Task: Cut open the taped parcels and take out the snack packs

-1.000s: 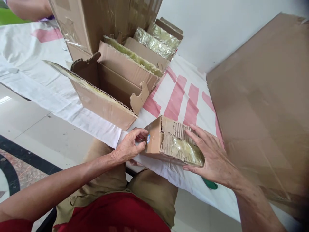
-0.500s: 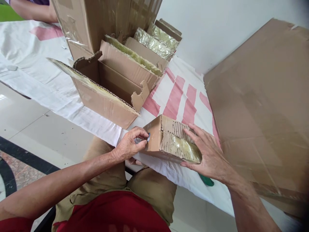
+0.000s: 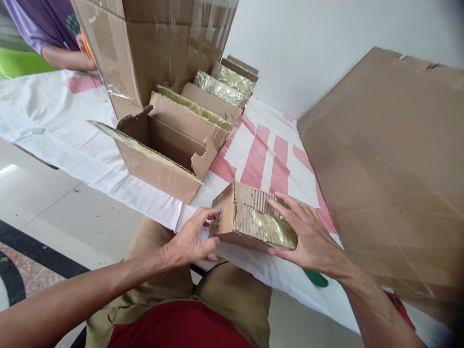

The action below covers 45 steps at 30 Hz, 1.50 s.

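Note:
A small cardboard box (image 3: pixel 225 208) lies near the table's front edge, its torn upper face showing bare corrugation and shiny clear tape. My right hand (image 3: pixel 302 227) grips its right end, fingers spread over the top and thumb at the near side. My left hand (image 3: pixel 194 237) is at the box's left end, thumb and index finger apart, the index fingertip at a small blue patch (image 3: pixel 219 214). Whether that patch is a sticker or a loose piece I cannot tell. Just beyond stands an open cardboard box (image 3: pixel 159 179) with raised, notched flaps.
Several box pieces and taped cartons (image 3: pixel 221 89) stand in a row behind the open box. A tall carton (image 3: pixel 159 48) rises at the back left, by another person's arm (image 3: pixel 67 59). At right leans a large cardboard sheet or box side (image 3: pixel 380 183). A white cloth with pink stripes (image 3: pixel 259 154) covers the table.
My left thumb and index finger have parted from their pinch at the blue patch, and the thumb has dropped lower. My right hand keeps its grip on the box. The view has shifted slightly.

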Available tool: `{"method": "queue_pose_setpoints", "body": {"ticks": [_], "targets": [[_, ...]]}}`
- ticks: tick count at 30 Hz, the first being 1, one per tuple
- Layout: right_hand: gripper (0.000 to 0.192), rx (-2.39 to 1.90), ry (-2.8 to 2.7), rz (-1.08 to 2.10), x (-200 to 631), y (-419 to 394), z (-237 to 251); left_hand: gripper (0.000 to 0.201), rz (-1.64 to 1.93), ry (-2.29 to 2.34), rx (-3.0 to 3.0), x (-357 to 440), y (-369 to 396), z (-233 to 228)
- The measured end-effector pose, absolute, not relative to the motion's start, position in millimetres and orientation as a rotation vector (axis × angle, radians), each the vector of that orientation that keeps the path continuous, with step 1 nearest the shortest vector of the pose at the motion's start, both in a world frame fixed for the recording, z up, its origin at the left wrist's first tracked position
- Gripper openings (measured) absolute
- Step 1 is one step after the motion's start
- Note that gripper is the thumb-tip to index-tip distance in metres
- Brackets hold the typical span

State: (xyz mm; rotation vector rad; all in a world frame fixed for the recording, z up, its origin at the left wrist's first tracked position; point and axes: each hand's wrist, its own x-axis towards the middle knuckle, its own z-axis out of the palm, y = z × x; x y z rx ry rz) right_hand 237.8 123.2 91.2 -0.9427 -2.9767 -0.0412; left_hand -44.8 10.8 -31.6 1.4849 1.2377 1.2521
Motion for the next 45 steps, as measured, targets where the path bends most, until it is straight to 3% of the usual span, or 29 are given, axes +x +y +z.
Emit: {"method": "queue_pose_setpoints", "body": {"ticks": [2, 4, 10, 16, 22, 28, 34, 40, 45], "targets": [[0.098, -0.915, -2.948, -0.069, 229, 110, 97, 0.072, 1.252, 1.276, 1.561, -43, -6, -26], [0.093, -0.85, -2.911, -0.112, 215, 89, 103, 0.074, 1.273, 1.371, 1.598, -43, -27, -22], [0.075, -0.724, -2.76, -0.119, 142, 15, 109, 0.055, 1.417, 1.769, 1.628, -90, -110, -22], [0.08, -0.653, -2.668, 0.047, 53, -5, 95, 0.05, 1.328, 2.355, 1.349, -169, -149, -17], [0.085, -0.656, -2.675, 0.108, 16, -3, 82, 0.036, 1.232, 2.46, 1.323, -187, -136, 0], [0.073, -0.661, -2.658, 0.035, 51, -2, 83, 0.045, 1.381, 2.221, 1.717, -171, -136, -16], [0.064, -0.695, -2.69, -0.117, 137, 21, 97, 0.049, 1.259, 1.854, 1.966, -152, -121, -20], [0.063, -1.043, -2.584, -0.475, 245, 91, 87, 0.046, 1.337, 2.033, 1.649, -176, -72, -21], [0.052, -1.265, -2.399, -0.541, 277, 125, 82, 0.066, 1.457, 2.149, 1.278, -200, -27, -28]]}}
